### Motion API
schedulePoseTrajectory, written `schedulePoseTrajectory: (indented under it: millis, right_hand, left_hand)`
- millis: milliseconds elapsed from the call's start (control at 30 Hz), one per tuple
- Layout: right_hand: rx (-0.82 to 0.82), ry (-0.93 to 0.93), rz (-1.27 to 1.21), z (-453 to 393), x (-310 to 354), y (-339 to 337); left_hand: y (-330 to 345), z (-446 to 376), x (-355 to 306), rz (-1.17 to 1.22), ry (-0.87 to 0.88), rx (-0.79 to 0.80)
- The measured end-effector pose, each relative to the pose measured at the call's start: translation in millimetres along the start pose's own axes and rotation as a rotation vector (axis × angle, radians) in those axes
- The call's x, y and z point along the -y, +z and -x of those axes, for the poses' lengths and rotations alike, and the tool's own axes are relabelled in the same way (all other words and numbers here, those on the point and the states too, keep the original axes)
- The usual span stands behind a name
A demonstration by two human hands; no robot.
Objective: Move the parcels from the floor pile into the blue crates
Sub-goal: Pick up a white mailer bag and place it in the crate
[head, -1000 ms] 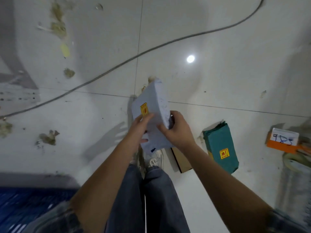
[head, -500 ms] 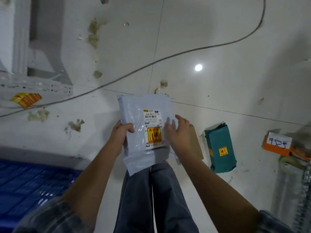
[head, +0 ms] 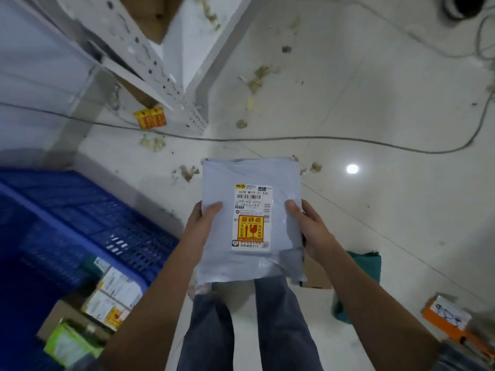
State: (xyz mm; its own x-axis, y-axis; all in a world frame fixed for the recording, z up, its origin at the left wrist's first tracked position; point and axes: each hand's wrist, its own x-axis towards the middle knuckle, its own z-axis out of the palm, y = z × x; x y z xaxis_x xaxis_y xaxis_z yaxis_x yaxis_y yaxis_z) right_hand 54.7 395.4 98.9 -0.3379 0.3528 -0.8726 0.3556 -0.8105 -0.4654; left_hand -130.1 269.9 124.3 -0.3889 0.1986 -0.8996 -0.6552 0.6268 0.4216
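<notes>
Both hands, left hand & right hand, grip pale grey plastic mailer parcel by its side edges, thumbs on front, label up. Blue slatted plastic crate left of fingers, boxes inside. Grey cable on floor beyond.

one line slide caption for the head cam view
Both hands, left and right, hold a grey mailer parcel with a fragile sticker above the floor, beside a blue crate holding boxes.

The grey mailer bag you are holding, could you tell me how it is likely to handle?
The grey mailer bag probably flops: its loose lower end crumples. The red-and-yellow sticker shows a broken-glass symbol, suggesting fragile contents. The film looks possibly slippery.
</notes>
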Motion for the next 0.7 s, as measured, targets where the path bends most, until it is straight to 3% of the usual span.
schedulePoseTrajectory:
  millis: [200,367,700]
  right_hand:
    - [0.049,-0.032,0.100,8,-10,72]
    - [0.067,-0.050,0.191,25,-45,143]
    - [0.261,-0.073,0.576,73,-142,350]
  left_hand:
    - [-73,12,19,0.047,0.133,-0.130]
    - [-151,19,49,0.341,0.117,-0.149]
    - [-373,54,138,0.518,0.114,-0.356]
